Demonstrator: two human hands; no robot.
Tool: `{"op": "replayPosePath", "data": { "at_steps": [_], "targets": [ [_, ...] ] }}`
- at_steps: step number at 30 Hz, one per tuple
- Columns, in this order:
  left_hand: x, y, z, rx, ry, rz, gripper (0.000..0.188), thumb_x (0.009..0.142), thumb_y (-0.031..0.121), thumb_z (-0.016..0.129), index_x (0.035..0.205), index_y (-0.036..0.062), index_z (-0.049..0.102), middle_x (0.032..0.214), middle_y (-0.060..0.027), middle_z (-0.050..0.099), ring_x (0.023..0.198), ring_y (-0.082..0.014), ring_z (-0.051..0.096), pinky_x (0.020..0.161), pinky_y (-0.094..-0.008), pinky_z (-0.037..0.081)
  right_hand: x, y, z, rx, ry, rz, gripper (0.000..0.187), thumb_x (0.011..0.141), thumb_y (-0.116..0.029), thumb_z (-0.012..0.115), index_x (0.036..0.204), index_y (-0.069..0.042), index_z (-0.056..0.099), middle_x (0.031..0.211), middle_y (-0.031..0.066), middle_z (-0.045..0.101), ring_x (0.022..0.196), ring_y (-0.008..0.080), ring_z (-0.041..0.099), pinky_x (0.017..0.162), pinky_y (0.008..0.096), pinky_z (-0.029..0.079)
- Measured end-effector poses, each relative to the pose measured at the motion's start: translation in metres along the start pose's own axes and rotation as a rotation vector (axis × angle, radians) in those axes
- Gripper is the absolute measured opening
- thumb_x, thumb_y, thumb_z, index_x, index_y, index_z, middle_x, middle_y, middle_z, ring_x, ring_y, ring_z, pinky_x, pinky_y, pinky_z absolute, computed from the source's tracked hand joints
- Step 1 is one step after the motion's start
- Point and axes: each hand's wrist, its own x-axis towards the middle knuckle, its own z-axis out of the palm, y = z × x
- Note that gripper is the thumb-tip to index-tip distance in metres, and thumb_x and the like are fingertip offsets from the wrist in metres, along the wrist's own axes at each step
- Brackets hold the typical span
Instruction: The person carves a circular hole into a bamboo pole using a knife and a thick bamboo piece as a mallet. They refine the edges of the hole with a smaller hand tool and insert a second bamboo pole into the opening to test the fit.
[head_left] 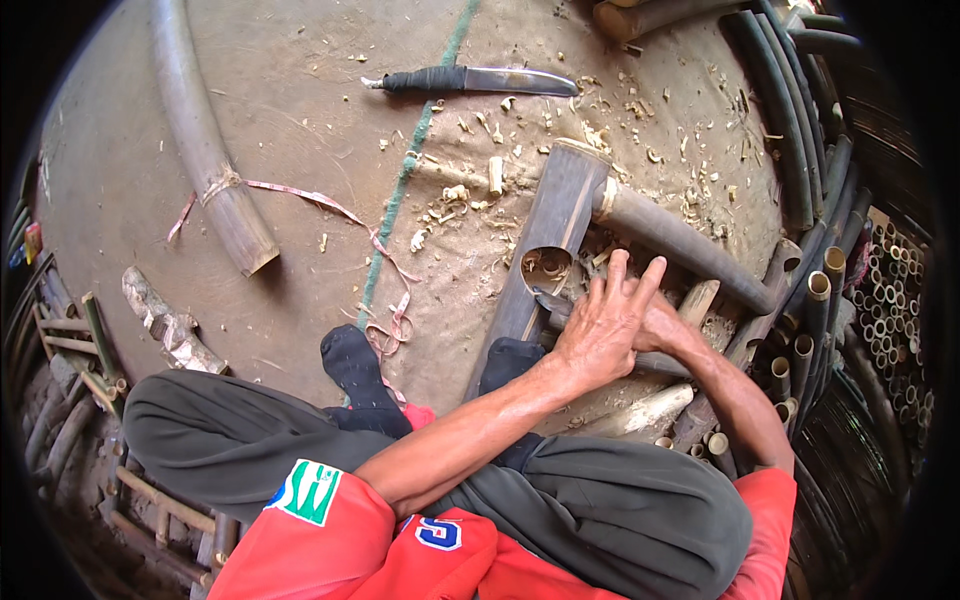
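Head view: left hand [605, 330] lies open-fingered over the right hand [665, 325], whose grip is hidden, on the floor-laid bamboo pole [550, 240], its hole [546, 268] already cut and shavings [600, 135] scattered.

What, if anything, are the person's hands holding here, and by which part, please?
The left hand lies over the right hand beside the hole in the dark bamboo pole. A small blade tip shows under them, but the grip itself is hidden, so it cannot be told.
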Motion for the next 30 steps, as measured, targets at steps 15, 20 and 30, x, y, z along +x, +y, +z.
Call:
{"op": "replayPosePath", "data": {
  "at_steps": [15,20,30],
  "targets": [
    [-0.037,0.052,-0.169,0.247,0.298,0.469,0.061,0.085,0.009,0.079,0.143,0.003,0.06,0.141,-0.0185,0.063,0.132,-0.0328,0.061,0.111,-0.0451,0.05,-0.062,-0.138,0.15,0.951,1.157,0.489,0.033,0.096,-0.009,0.071,0.123,-0.002,0.054,0.091,0.004,0.063,0.083,0.0109,0.06,0.074,0.0294,0.051],
    [-0.045,0.027,-0.224,0.064,0.364,0.186,0.041,0.094,0.013,0.078,0.13,-0.0043,0.068,0.115,-0.0174,0.076,0.109,-0.0258,0.073,0.099,-0.0375,0.057,-0.095,-0.065,0.269,0.602,1.543,1.004,0.045,0.094,-0.017,0.073,0.132,-0.003,0.052,0.098,0.011,0.066,0.087,0.0223,0.065,0.08,0.0393,0.053],
    [-0.071,-0.013,-0.137,-0.061,0.189,-0.055,0.027,0.108,0.033,0.068,0.102,0.0071,0.073,0.059,0.0059,0.053,0.042,-0.0028,0.038,0.039,-0.0225,0.025,-0.088,-0.015,0.3,0.617,1.535,1.217,0.062,0.097,-0.033,0.072,0.14,0.003,0.046,0.139,0.0331,0.051,0.133,0.0489,0.051,0.112,0.0555,0.043]
  ]
}}
